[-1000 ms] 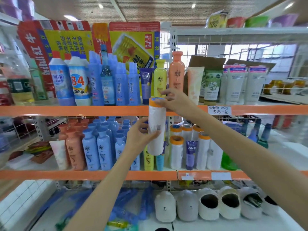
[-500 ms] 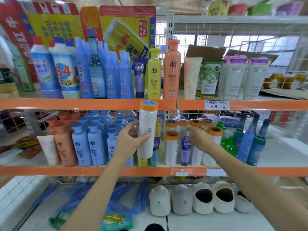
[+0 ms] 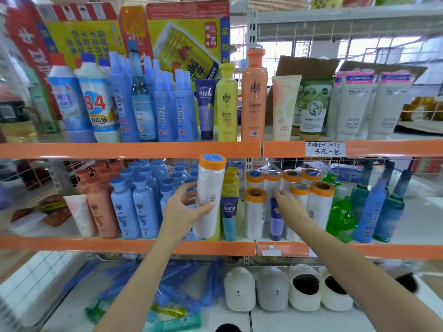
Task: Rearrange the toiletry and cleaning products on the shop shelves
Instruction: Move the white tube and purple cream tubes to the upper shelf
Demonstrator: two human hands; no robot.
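Note:
My left hand [image 3: 183, 212] grips a white roll with an orange and blue top [image 3: 209, 195], held upright in front of the middle shelf [image 3: 124, 245]. My right hand [image 3: 291, 207] reaches among several similar orange-capped white rolls [image 3: 320, 202] on that shelf, its fingers touching a small purple tube [image 3: 275, 219] between them. Whether it grips the tube I cannot tell. Blue bottles [image 3: 134, 204] and orange bottles [image 3: 100, 204] stand to the left.
The top shelf [image 3: 129, 149] holds bleach bottles, blue sprays, a yellow bottle [image 3: 227, 101], a tall orange bottle [image 3: 254, 97] and white tubes [image 3: 354, 104]. Green and blue bottles [image 3: 374, 207] stand at the middle shelf's right. Slippers [image 3: 275, 288] and fallen blue packs lie below.
My right hand has left the top of the held roll and dropped to the rolls on the middle shelf. My left hand has lowered the roll slightly.

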